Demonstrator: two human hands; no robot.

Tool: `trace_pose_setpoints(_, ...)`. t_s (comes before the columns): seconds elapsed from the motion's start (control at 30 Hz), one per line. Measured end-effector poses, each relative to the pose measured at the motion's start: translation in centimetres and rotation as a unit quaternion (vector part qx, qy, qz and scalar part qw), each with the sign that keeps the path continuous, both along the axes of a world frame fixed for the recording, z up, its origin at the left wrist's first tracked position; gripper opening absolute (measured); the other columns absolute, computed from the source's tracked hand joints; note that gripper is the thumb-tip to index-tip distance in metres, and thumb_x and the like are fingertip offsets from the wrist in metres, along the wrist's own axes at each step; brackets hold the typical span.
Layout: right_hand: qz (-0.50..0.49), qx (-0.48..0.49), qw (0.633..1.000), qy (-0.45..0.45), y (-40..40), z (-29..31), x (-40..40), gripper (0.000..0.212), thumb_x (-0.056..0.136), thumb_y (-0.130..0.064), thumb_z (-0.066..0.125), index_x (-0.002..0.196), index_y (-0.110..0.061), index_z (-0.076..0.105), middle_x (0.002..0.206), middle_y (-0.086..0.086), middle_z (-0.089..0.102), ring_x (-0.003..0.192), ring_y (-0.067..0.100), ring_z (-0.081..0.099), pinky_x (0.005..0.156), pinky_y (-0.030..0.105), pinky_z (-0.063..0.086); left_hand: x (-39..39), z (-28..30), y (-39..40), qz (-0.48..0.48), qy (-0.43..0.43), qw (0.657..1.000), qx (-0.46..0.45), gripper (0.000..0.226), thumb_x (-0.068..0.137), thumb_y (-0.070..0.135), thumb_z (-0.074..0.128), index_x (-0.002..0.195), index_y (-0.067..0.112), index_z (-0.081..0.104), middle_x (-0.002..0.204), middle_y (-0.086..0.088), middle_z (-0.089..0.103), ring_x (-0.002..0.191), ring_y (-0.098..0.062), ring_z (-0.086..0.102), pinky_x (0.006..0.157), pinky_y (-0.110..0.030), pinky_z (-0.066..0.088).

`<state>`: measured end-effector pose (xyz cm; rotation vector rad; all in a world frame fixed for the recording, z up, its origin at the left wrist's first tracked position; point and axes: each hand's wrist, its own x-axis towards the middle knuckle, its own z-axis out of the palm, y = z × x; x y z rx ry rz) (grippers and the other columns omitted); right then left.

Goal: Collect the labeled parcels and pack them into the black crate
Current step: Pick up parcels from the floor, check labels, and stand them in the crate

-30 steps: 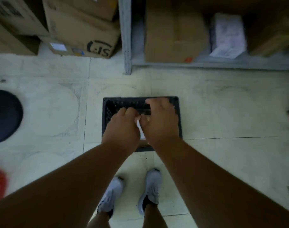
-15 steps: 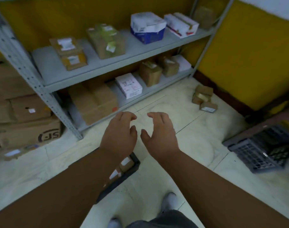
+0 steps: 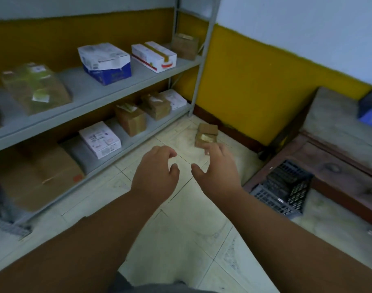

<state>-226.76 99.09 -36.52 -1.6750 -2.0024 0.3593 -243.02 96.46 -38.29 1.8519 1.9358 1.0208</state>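
Brown cardboard parcels [image 3: 206, 134] are stacked on the pale tiled floor [image 3: 180, 229] near the yellow wall [image 3: 265, 92], just beyond the right hand's fingertips. Both hands are extended forward over the floor, palms down. The left hand [image 3: 155, 174] is held with fingers loosely curled and the thumb spread; nothing is gripped. The right hand [image 3: 217, 170] is likewise relaxed and empty, its fingers overlapping the lowest parcel in view; contact cannot be confirmed. A narrow gap is kept between the two thumbs. Further labelled boxes are stored on the grey metal shelving [image 3: 96, 96] at left. A dark slatted crate [image 3: 284, 187] is tipped against a wooden cabinet [image 3: 339, 144] at right, well apart from the hands.
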Motion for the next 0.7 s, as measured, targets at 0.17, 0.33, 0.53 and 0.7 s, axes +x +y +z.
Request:
trace_pose_setpoints(0.17,-0.008,-0.018,0.999,0.025,5.8,-1.7,2.2,0.053,0.083,-0.038,0.072,0.13,-0.026,0.051,0.132,-0.005,0.05,0.12,0.013,0.045,0.099,0.037,0.046,1.8,-1.2,6.3,-0.028,-0.001,0.999,-0.02,0.027,0.09,0.022,0.062,0.116,0.02,0.057,0.109,0.004,0.058,0.097,-0.014,0.055,0.08,-0.031,0.051)
trace_pose_setpoints(0.33,-0.026,-0.044,0.998,0.033,14.3,-2.9,1.3,0.058,0.084,-0.039,0.072,0.135,-0.025,0.05,0.134,-0.004,0.048,0.121,0.014,0.046,0.098,0.034,0.046,1.4,-2.7,15.3,-0.062,0.002,0.997,-0.047,0.028,0.09,0.02,0.063,0.117,0.017,0.057,0.109,0.002,0.057,0.095,-0.016,0.055,0.08,-0.035,0.052)
trace_pose_setpoints(0.53,-0.05,-0.047,0.997,-0.023,27.9,-1.1,3.4,0.063,0.084,-0.039,0.074,0.139,-0.025,0.046,0.138,0.001,0.046,0.121,0.019,0.047,0.092,0.03,0.044,2.5,-2.8,31.2,-0.107,-0.034,0.993,-0.045,0.03,0.088,0.018,0.066,0.116,0.017,0.057,0.106,0.0,0.057,0.093,-0.019,0.056,0.077,-0.038,0.053)
trace_pose_setpoints(0.7,-0.101,-0.051,0.993,0.024,36.1,-1.1,4.3,0.066,0.084,-0.037,0.074,0.142,-0.027,0.044,0.138,-0.005,0.045,0.12,0.012,0.047,0.087,0.022,0.038,4.2,-2.2,41.5,-0.153,-0.037,0.987,-0.039,0.03,0.085,0.018,0.067,0.112,0.021,0.056,0.099,0.009,0.052,0.088,-0.013,0.053,0.064,-0.025,0.041)
